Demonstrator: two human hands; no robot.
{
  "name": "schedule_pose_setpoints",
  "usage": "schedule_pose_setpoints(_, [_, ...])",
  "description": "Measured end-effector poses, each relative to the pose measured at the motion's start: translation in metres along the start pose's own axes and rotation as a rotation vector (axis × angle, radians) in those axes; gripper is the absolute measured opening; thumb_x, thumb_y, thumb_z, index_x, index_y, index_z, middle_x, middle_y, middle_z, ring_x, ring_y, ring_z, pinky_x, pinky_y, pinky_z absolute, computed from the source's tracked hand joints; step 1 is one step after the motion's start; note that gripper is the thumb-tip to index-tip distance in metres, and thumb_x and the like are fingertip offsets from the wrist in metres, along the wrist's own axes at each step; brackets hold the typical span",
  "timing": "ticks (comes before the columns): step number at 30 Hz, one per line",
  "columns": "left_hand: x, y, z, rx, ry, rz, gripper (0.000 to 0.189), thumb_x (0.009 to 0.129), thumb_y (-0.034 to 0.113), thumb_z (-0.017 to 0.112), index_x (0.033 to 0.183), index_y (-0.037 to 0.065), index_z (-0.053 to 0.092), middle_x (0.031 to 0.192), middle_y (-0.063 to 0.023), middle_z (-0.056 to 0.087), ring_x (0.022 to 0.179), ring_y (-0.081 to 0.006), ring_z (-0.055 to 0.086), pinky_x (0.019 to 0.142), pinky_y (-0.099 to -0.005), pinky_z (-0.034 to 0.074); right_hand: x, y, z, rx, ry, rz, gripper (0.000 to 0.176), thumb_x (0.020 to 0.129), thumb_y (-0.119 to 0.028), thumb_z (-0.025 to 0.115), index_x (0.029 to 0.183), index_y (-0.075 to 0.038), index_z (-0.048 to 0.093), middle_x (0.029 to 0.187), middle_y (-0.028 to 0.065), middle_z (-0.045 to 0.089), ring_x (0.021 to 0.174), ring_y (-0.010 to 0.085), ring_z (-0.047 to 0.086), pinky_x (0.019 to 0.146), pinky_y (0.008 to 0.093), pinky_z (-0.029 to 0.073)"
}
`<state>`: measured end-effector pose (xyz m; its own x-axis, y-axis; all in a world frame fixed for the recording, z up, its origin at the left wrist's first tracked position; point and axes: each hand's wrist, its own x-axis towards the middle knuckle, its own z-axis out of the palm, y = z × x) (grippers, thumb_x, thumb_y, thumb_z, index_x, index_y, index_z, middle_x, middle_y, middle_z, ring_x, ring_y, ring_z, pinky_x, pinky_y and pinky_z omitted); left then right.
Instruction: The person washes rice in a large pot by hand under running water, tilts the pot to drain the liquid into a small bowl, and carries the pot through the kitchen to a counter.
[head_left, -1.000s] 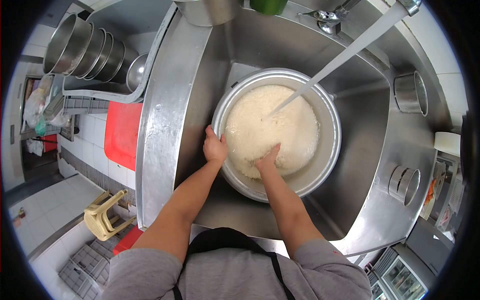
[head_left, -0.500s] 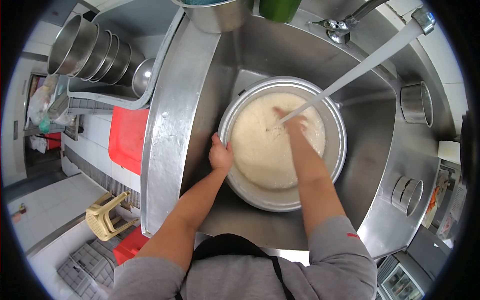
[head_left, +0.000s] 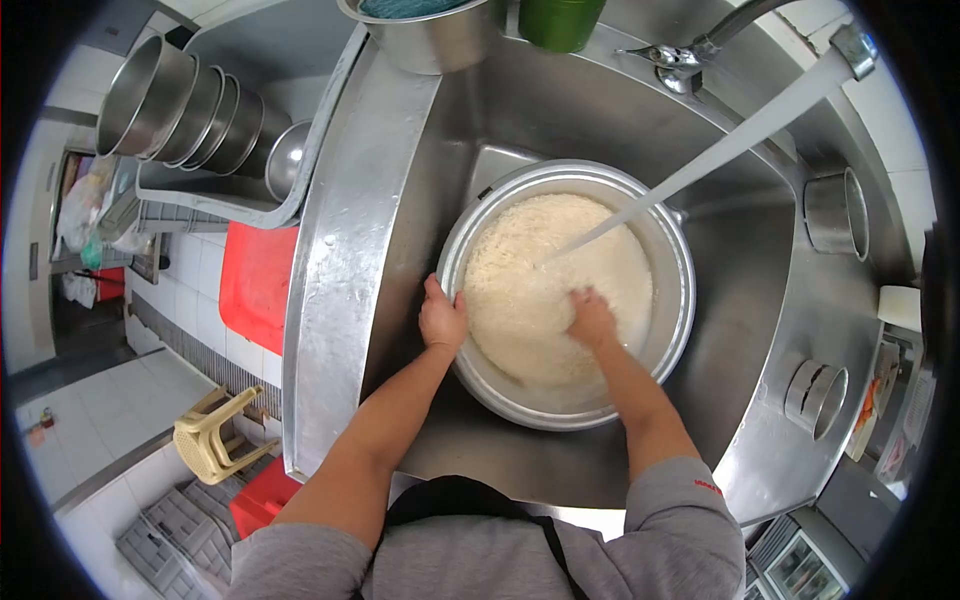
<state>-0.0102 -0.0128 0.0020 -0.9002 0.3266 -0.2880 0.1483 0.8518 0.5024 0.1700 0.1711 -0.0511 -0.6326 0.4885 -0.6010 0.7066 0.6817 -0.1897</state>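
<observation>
A large round metal pot [head_left: 683, 290] stands in the steel sink, holding pale grains that look like rice [head_left: 520, 300] in cloudy water. My left hand [head_left: 442, 320] grips the pot's left rim, thumb on the inner side and fingers round the outside. Inside the pot, my right hand [head_left: 592, 318] touches the wet rice right of centre. Its fingers are slightly apart and partly sunk, with no object seen in them. A stream of water [head_left: 700, 162] runs from the faucet spout [head_left: 853, 48] at upper right and lands on the rice above my right hand.
The steel sink [head_left: 735, 300] surrounds the pot. A metal container [head_left: 425, 40] and a green container [head_left: 558, 22] stand at its back edge. Metal cups [head_left: 832, 214] and rings [head_left: 815, 395] sit on the right ledge. Stacked metal pots [head_left: 150, 100] and a beige stool [head_left: 205, 440] are left.
My right hand has moved toward me through the rice, out from under the water stream. My left hand stays on the rim. The view has shifted slightly.
</observation>
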Motion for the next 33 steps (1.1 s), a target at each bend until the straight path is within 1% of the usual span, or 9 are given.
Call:
schedule_pose_setpoints(5, [0.000,-0.003,0.003,-0.016,0.027,0.030,0.050,0.074,0.018,0.056,0.114,0.000,0.032,0.088,-0.0258,0.055,0.078,-0.0408,0.054,0.069,-0.0452,0.043,0.097,0.005,-0.030,0.366,0.132,0.521,0.075,0.060,-0.040,0.068,0.124,-0.018,0.035,0.129,0.0170,0.031,0.115,0.0397,0.033,0.087,0.0564,0.032])
schedule_pose_setpoints(9, [0.000,-0.001,0.002,0.031,0.033,0.040,0.051,0.074,0.018,0.056,0.114,-0.003,0.032,0.088,-0.0257,0.055,0.078,-0.0409,0.054,0.069,-0.0451,0.043,0.115,-0.082,-0.098,0.462,0.011,0.566,0.091,0.059,-0.058,0.063,0.128,-0.009,0.030,0.136,0.0166,0.018,0.122,0.0427,0.018,0.088,0.0640,0.022])
schedule_pose_setpoints(13, [-0.002,0.005,-0.003,0.033,-0.018,0.002,0.053,0.074,0.018,0.056,0.116,-0.003,0.031,0.096,-0.0266,0.053,0.084,-0.0399,0.053,0.073,-0.0440,0.042,0.108,-0.125,-0.052,-0.192,-0.039,-0.077,0.087,0.060,-0.060,0.057,0.122,-0.001,0.039,0.132,0.0198,0.027,0.121,0.0402,0.022,0.095,0.0590,0.014])
schedule_pose_setpoints(19, [0.000,0.004,-0.001,0.044,-0.004,0.025,0.060,0.073,0.018,0.056,0.122,0.001,0.026,0.116,-0.0225,0.042,0.094,-0.0364,0.050,0.078,-0.0409,0.042,0.005,-0.106,0.022,0.098,-0.059,-0.272,0.055,0.061,-0.014,0.062,0.114,-0.015,0.047,0.122,0.0156,0.038,0.111,0.0356,0.037,0.086,0.0426,0.040])
schedule_pose_setpoints(22, [-0.008,0.012,-0.009,0.084,-0.030,0.121,0.063,0.075,0.015,0.053,0.128,0.004,0.021,0.128,-0.0205,0.029,0.111,-0.0361,0.038,0.090,-0.0413,0.035,-0.003,-0.071,0.030,0.114,-0.249,-0.288,0.046,0.063,-0.014,0.058,0.109,-0.013,0.050,0.109,0.0141,0.050,0.109,0.0346,0.040,0.082,0.0424,0.041])
schedule_pose_setpoints(24, [-0.006,0.012,-0.007,0.718,0.093,0.692,0.070,0.072,0.011,0.054,0.131,0.009,0.017,0.135,-0.0187,0.013,0.121,-0.0372,0.023,0.096,-0.0476,0.024,0.003,-0.059,0.020,-0.156,-0.475,-0.260,0.039,0.065,-0.018,0.056,0.103,-0.011,0.055,0.096,0.0107,0.057,0.108,0.0324,0.041,0.085,0.0455,0.037])
schedule_pose_setpoints(27, [0.006,0.007,0.021,0.896,-0.168,0.935,0.071,0.072,0.014,0.052,0.133,0.013,0.017,0.137,-0.0160,0.012,0.123,-0.0379,0.019,0.097,-0.0508,0.020,0.024,-0.054,-0.011,-0.444,-0.237,-0.476,0.036,0.066,-0.027,0.057,0.098,-0.011,0.059,0.108,0.0118,0.052,0.112,0.0325,0.037,0.092,0.0507,0.027])
schedule_pose_setpoints(29, [0.018,0.022,0.044,0.722,-0.245,0.809,0.069,0.073,0.015,0.051,0.133,0.014,0.017,0.137,-0.0156,0.013,0.123,-0.0376,0.019,0.097,-0.0503,0.021,0.048,-0.044,-0.023,-0.401,0.049,-0.437,0.051,0.063,-0.035,0.062,0.108,-0.013,0.054,0.121,0.0114,0.043,0.119,0.0325,0.029,0.096,0.0547,0.017])
schedule_pose_setpoints(33, [0.061,0.050,0.076,0.641,-0.506,0.513,0.064,0.075,0.019,0.048,0.132,0.015,0.019,0.135,-0.0167,0.017,0.121,-0.0364,0.023,0.097,-0.0473,0.025,0.058,-0.022,-0.089,-0.448,0.092,-0.245,0.070,0.058,-0.043,0.066,0.119,-0.015,0.044,0.128,0.0138,0.034,0.124,0.0319,0.020,0.096,0.0580,0.013])
